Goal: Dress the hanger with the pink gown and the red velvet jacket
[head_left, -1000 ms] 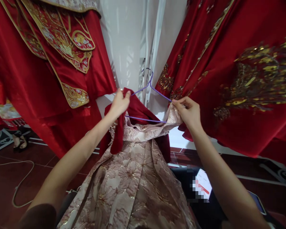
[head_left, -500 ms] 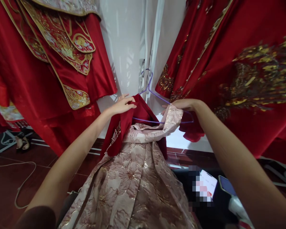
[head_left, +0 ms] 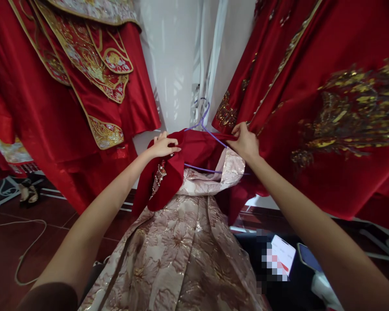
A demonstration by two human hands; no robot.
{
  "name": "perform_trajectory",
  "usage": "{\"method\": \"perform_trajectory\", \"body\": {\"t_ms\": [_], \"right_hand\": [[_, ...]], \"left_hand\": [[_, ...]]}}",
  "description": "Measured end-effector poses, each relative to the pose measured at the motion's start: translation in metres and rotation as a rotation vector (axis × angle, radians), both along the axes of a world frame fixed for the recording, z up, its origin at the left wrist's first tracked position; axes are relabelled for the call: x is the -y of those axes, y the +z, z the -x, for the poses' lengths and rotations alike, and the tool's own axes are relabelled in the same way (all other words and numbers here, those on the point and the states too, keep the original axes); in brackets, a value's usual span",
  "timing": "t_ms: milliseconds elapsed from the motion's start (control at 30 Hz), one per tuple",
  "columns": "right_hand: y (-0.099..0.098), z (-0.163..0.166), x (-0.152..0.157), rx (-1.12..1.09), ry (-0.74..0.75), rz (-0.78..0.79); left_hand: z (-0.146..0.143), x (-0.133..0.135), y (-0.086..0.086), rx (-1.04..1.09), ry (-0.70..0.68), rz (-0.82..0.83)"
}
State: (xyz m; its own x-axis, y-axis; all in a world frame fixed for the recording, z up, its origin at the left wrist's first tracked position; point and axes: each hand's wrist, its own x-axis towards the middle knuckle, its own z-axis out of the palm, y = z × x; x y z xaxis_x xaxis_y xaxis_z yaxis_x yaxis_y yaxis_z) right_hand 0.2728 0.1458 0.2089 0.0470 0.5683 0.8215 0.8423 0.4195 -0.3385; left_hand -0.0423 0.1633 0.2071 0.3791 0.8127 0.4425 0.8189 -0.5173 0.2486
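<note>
A purple hanger (head_left: 209, 132) carries a pale pink brocade dress (head_left: 178, 242), whose pleated skirt spreads down toward me. Behind and around its left side hangs a red garment (head_left: 169, 183) with a beaded tassel ornament. My left hand (head_left: 164, 145) is closed on the red garment's upper edge, left of the hanger. On the other side, my right hand (head_left: 246, 141) pinches the same red cloth above the pink shoulder strap (head_left: 234, 166). Between my hands the red cloth stretches behind the hanger. The hanger's right end is partly hidden by the strap.
Embroidered red gowns hang at the left (head_left: 139, 95) and right (head_left: 311, 99). A white drape (head_left: 168, 56) hangs between them. Lower right, a lit phone (head_left: 287, 250) and a second phone (head_left: 307, 257) lie on a dark surface. A white cable (head_left: 30, 222) crosses the floor.
The red cloth has been drawn up and spread across behind the hanger. My right hand has moved from behind the pink strap to a pinch on the red cloth's edge.
</note>
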Motion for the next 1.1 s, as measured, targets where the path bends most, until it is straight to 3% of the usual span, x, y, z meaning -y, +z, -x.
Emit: {"method": "perform_trajectory", "body": {"t_ms": [200,367,500,667,767,900,967,1100], "right_hand": [[0.004,-0.028,0.044,0.293,-0.300,-0.007],[0.009,-0.032,0.091,0.288,-0.390,0.007],[0.010,-0.015,0.108,0.211,-0.237,0.118],[-0.005,0.016,0.084,-0.069,0.014,0.365],[-0.015,0.056,0.069,-0.405,0.097,0.220],[-0.035,0.108,0.067,-0.486,0.323,0.143],[-0.048,0.114,0.066,-0.493,0.403,0.187],[-0.066,0.098,0.062,-0.516,0.529,0.258]], "left_hand": [[-0.006,0.006,-0.008,-0.038,0.014,-0.082],[-0.013,0.014,-0.010,-0.092,0.036,-0.064],[-0.016,0.019,-0.011,-0.125,0.072,-0.074],[-0.020,0.027,-0.014,-0.124,0.095,-0.094],[-0.023,0.029,-0.014,-0.130,0.104,-0.093],[-0.017,0.024,-0.014,-0.111,0.104,-0.105],[-0.012,0.024,-0.016,-0.079,0.071,-0.122],[-0.010,0.037,-0.033,0.056,0.023,-0.224]]}}
